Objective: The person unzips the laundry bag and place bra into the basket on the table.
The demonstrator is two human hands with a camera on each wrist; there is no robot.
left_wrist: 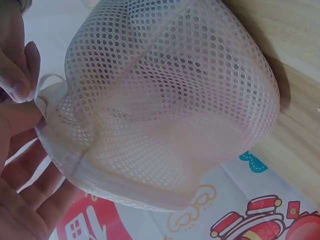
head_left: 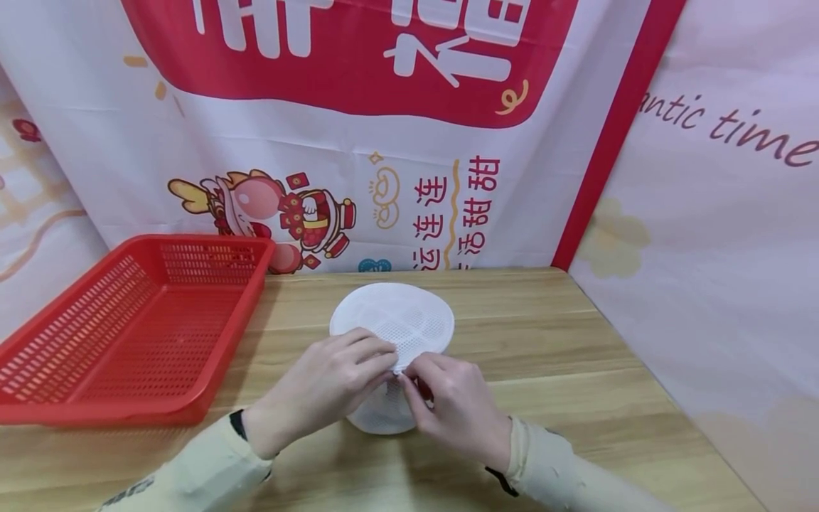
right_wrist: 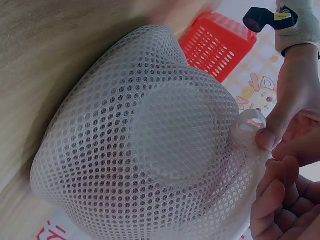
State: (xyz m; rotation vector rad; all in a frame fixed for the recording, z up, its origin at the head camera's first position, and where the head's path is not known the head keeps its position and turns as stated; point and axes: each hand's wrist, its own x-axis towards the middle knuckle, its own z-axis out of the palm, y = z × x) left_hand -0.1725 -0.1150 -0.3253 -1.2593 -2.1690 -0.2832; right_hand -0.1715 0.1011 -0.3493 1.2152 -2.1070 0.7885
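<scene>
A white mesh laundry bag (head_left: 409, 316) stands on the table with its round top facing up. My left hand (head_left: 342, 377) grips its near rim, thumb on one side and fingers on the other. A small white loop (left_wrist: 49, 82) sticks out beside that thumb. Close against it, my right hand (head_left: 451, 398) pinches the rim at the same spot with thumb and forefinger. What exactly lies between those fingertips is hidden. Through the netting of the bag (right_wrist: 125, 130) a pale round shape shows in the right wrist view.
A red plastic basket (head_left: 220, 355) with slotted walls stands to the left on the wooden table (head_left: 537, 412). Behind the table hangs a printed cloth (head_left: 307, 128), and a pale cloth (head_left: 716, 235) borders the right side.
</scene>
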